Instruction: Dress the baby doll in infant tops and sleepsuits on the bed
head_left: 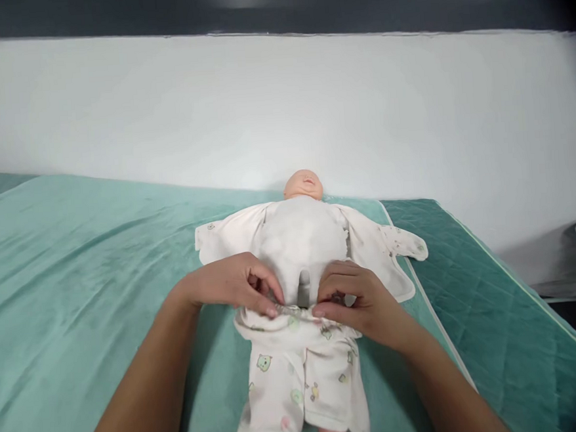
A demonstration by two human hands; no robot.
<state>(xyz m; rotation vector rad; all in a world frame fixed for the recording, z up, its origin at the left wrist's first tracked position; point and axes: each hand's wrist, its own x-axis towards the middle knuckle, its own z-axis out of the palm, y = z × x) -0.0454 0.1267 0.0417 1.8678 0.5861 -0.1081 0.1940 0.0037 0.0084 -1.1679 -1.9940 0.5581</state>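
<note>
A baby doll lies on its back, head toward the wall. White trousers with small printed animals cover its legs, and part of one leg shows below the right trouser leg. My left hand pinches the trouser waistband at its left side. At the right side of the same waistband, my right hand has thumb and fingers closed on the cloth. Above the waistband the doll's white cloth torso is bare in front, with a grey patch low in the middle. An opened white jacket spreads out under the arms.
A light green sheet covers the bed, with creases at the left. On the right lies a darker green quilted mat with pale edging. A white wall stands close behind the doll's head.
</note>
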